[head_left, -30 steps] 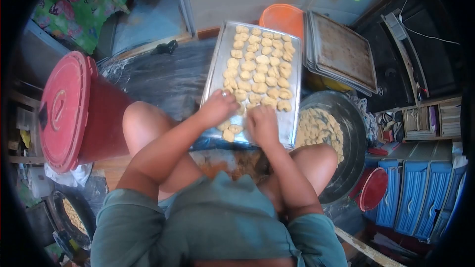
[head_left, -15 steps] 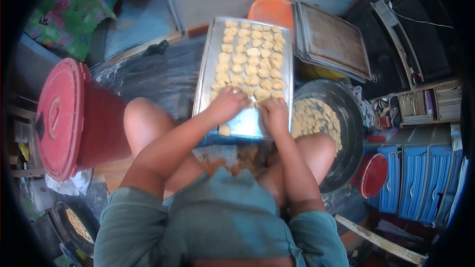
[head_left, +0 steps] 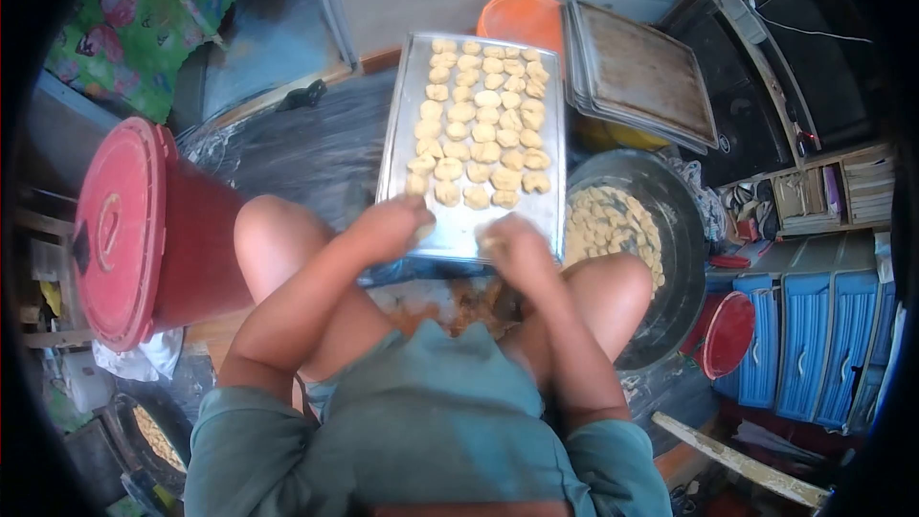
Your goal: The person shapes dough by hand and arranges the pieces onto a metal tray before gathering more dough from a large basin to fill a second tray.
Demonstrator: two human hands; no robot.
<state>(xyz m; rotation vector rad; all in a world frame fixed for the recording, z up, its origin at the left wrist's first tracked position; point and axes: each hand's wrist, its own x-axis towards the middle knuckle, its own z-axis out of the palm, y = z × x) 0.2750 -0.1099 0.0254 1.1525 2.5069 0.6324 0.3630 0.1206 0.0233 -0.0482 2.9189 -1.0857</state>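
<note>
A metal baking tray (head_left: 391, 168) lies in front of me, with rows of small pale dough pieces (head_left: 483, 136) on it. Over its near left corner, my left hand (head_left: 391, 228) is closed on a dough piece (head_left: 425, 230). My right hand (head_left: 522, 249) is over the near right part of the tray, fingers closed. A small pale thing shows at its fingertips, too blurred to name. The two hands are apart, with bare metal between them.
At my right stands a large dark basin (head_left: 682, 278) with many flat dough pieces (head_left: 613, 225). Stacked trays (head_left: 646, 72) lean beyond it, near an orange bucket (head_left: 522, 19). A lidded red barrel (head_left: 196, 239) stands left. Another dark container (head_left: 129, 421) is at lower left.
Both hands have drawn back from the dough rows toward the tray's near edge and moved apart. More dough pieces now show in the nearest row. The loose piece at the near left corner is now in my left hand.
</note>
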